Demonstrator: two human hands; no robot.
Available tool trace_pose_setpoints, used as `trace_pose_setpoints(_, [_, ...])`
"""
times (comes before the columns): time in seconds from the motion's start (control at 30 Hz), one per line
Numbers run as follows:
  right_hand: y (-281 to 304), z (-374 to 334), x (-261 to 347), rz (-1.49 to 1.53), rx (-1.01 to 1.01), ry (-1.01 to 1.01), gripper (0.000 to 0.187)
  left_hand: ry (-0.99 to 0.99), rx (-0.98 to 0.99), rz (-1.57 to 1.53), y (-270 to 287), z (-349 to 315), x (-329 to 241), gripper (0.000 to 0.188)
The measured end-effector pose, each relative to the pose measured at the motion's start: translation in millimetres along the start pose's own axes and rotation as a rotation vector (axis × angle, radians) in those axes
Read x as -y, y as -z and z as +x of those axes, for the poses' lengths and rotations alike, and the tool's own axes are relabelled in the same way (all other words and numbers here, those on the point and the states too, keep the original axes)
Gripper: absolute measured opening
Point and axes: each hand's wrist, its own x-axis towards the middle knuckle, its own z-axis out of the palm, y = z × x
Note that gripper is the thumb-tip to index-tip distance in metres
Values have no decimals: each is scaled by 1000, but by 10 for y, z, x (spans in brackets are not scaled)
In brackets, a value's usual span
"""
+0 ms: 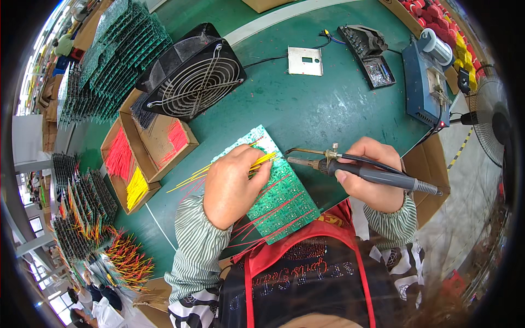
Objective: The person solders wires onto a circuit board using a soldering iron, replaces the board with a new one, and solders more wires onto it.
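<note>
Between the fingers of my left hand (235, 183) is a small bundle of yellow wires (264, 162), their long ends trailing out to the left. That hand rests over a green circuit board panel (292, 205), which lies at a slant near the table's front edge. Several red wires (279, 210) run from the panel toward the lower left. My right hand (373, 175) is closed round a grey soldering iron (385, 179) with a thin brass solder-feed tube (306, 150) along its top. The iron's tip points left, close to the yellow wire ends; whether it touches the board I cannot tell.
A cardboard box (158, 174) of red, yellow and dark wires stands left, beside a black fan (199, 76). Stacked circuit boards (112, 60) line the far left. A white plate (305, 60), a black tray (377, 71) and a blue solder-feed unit (424, 87) stand toward the back and right.
</note>
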Motion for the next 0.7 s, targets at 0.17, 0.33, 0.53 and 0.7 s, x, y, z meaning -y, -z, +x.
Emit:
trace_pose_setpoints(0.17, [33,-31,17,18,-23,-11,17,2,-4,33,-6,-21,22,12])
trace_pose_setpoints(0.33, [81,-89,62,-47,-25,30,17,9,-13,41,63,-87,-1,11])
trace_pose_setpoints(0.53, [93,-219,96,-54,22,84,18,35,-17,300,505,-559,108,11])
trace_pose_setpoints(0.7, [-66,-277,138,-13,93,79,17,165,-108,230,534,-827,-104,10])
